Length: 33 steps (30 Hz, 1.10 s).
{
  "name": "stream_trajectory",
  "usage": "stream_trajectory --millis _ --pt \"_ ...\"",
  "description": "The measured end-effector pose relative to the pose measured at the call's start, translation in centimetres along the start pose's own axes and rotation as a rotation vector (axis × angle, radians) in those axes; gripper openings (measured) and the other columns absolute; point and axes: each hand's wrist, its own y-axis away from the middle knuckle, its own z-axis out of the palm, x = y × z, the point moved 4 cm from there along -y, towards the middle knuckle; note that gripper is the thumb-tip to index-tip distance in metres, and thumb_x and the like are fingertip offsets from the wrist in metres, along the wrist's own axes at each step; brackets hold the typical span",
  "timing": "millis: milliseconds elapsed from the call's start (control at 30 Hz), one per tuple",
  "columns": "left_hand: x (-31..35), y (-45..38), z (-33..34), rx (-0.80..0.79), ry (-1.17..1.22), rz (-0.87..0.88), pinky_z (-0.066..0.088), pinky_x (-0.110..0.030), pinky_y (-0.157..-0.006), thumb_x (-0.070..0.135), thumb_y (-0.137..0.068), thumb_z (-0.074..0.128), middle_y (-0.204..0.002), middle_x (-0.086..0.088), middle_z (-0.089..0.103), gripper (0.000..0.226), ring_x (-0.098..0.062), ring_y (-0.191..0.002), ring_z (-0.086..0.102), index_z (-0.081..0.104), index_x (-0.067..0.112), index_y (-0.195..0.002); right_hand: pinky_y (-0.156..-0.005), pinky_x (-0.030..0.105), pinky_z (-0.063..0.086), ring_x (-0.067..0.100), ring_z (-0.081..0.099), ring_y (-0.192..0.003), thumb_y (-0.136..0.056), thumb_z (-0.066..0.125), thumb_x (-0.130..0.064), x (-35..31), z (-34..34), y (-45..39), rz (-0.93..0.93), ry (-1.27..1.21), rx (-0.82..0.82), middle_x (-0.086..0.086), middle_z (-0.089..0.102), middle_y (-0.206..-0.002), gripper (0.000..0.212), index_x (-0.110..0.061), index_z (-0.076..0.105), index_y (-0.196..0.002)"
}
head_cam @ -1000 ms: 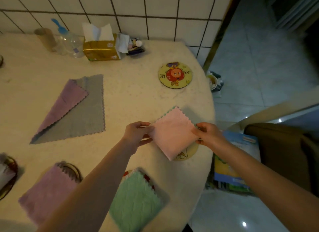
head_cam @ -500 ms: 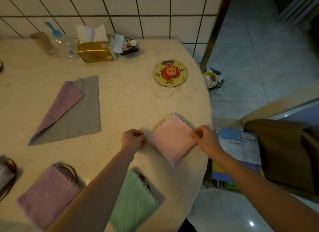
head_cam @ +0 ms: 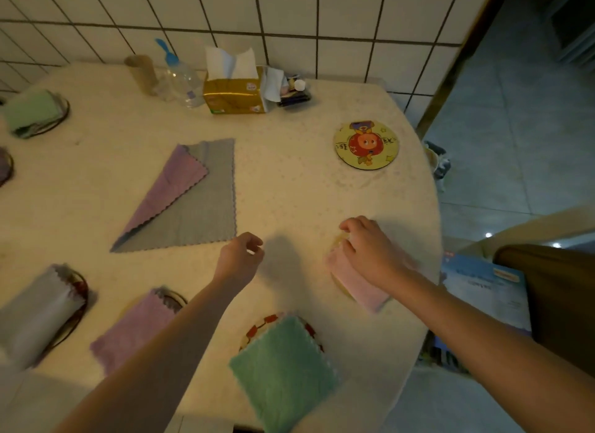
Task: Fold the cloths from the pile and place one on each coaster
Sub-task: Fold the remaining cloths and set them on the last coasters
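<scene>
A folded pink cloth (head_cam: 357,284) lies on a yellowish coaster near the table's right edge, and my right hand (head_cam: 370,249) rests flat on top of it. My left hand (head_cam: 241,255) hovers loosely curled over bare table, holding nothing. The pile (head_cam: 193,207) is a grey cloth with a purple one folded back over it, left of centre. A cartoon coaster (head_cam: 366,144) at the far right has no cloth on it. Folded cloths lie on other coasters: green (head_cam: 283,368), purple (head_cam: 135,329), grey (head_cam: 35,310) and a far green one (head_cam: 30,112).
A tissue box (head_cam: 233,93), a plastic bottle (head_cam: 182,78), a cardboard tube (head_cam: 141,73) and small items stand along the tiled wall. The round table's edge (head_cam: 434,207) curves on the right. Books (head_cam: 483,291) and a brown seat (head_cam: 553,297) sit beyond it.
The pink cloth went from held in both hands down onto the coaster. My left hand let go and moved left. My right hand now presses on the cloth.
</scene>
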Motion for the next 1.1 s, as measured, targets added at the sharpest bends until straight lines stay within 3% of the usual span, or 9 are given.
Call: stream_trajectory --millis 267,367,500,633,733,800,867,1000,1100 --pt "-8.8 -4.2 -8.5 -0.019 -0.522 0.301 0.043 -0.042 -0.095 0.011 -0.083 0.058 -0.126 -0.008 0.055 0.038 -0.030 -0.122 0.044 0.057 0.012 -0.122 -0.092 0.038 0.045 0.021 0.040 -0.122 -0.093 0.041 -0.007 -12.0 7.8 -5.0 -0.224 0.124 -0.206 0.001 0.043 -0.134 0.042 -0.014 0.042 -0.134" --pt "-11.2 -6.3 -10.9 -0.039 -0.645 0.406 0.031 -0.044 -0.109 0.015 -0.088 0.057 -0.140 -0.014 0.047 0.045 -0.033 -0.135 0.035 0.050 0.006 -0.131 -0.094 0.039 0.043 0.027 0.039 -0.125 -0.084 0.044 0.007 -16.1 10.1 -6.5 -0.339 0.241 -0.236 0.008 0.037 -0.141 0.056 -0.008 0.037 -0.137" --pt "-14.5 -10.2 -13.1 -0.129 -0.805 0.512 0.018 -0.039 -0.117 0.031 -0.095 0.048 -0.150 -0.008 0.037 0.053 -0.027 -0.143 0.024 0.036 0.011 -0.143 -0.101 0.041 0.039 0.030 0.027 -0.136 -0.075 0.051 0.013 -20.4 13.1 -8.8 -0.421 0.345 -0.254 0.015 0.030 -0.147 0.067 -0.002 0.033 -0.139" --pt "-16.2 -12.3 -14.7 -0.126 -0.944 0.612 0.024 -0.044 -0.113 0.032 -0.093 0.049 -0.143 -0.005 0.048 0.049 -0.030 -0.137 0.037 0.047 0.013 -0.138 -0.079 0.041 0.053 0.032 0.050 -0.116 -0.058 0.072 0.005 -21.0 15.6 -10.6 -0.422 0.476 -0.278 0.014 0.050 -0.127 0.069 -0.006 0.050 -0.122" --pt "-16.7 -13.1 -16.5 -0.063 -0.999 0.557 0.023 -0.050 -0.113 0.035 -0.095 0.033 -0.149 -0.003 0.041 0.051 -0.030 -0.141 0.030 0.044 0.017 -0.141 -0.063 0.034 0.048 0.027 0.056 -0.099 -0.047 0.076 0.001 -21.7 15.5 -11.1 -0.433 0.580 -0.241 0.010 0.056 -0.114 0.066 -0.010 0.056 -0.109" --pt "-17.6 -14.0 -17.8 -0.040 -0.983 0.450 0.011 -0.049 -0.116 0.036 -0.099 0.024 -0.158 -0.001 0.022 0.053 -0.029 -0.146 0.014 0.027 0.020 -0.149 -0.061 0.033 0.046 0.027 0.056 -0.096 -0.048 0.075 0.001 -22.1 15.3 -11.4 -0.455 0.611 -0.222 0.010 0.056 -0.112 0.064 -0.010 0.055 -0.108" --pt "-18.9 -14.8 -19.1 -0.010 -0.907 0.303 0.010 -0.048 -0.117 0.035 -0.099 0.029 -0.159 -0.001 0.014 0.055 -0.029 -0.147 0.008 0.017 0.021 -0.151 -0.067 0.034 0.045 0.027 0.052 -0.101 -0.055 0.071 -0.001 -21.9 15.3 -11.4 -0.471 0.623 -0.243 0.010 0.052 -0.115 0.063 -0.010 0.051 -0.114" --pt "-22.1 -15.2 -22.1 0.058 -0.783 0.133 0.024 -0.047 -0.114 0.032 -0.096 0.042 -0.160 -0.004 0.012 0.066 -0.031 -0.145 0.012 0.010 0.016 -0.151 -0.071 0.035 0.045 0.027 0.050 -0.104 -0.059 0.068 -0.006 -22.2 15.0 -11.6 -0.489 0.675 -0.266 0.008 0.049 -0.117 0.062 -0.012 0.048 -0.117" --pt "-22.1 -14.4 -22.2 0.027 -0.839 0.366 0.024 -0.050 -0.113 0.023 -0.085 0.062 -0.160 -0.006 0.009 0.090 -0.036 -0.145 0.011 0.003 0.018 -0.152 -0.066 0.035 0.046 0.026 0.053 -0.099 -0.051 0.071 -0.003 -22.4 14.5 -11.6 -0.491 0.698 -0.263 0.008 0.052 -0.114 0.068 -0.013 0.051 -0.115"
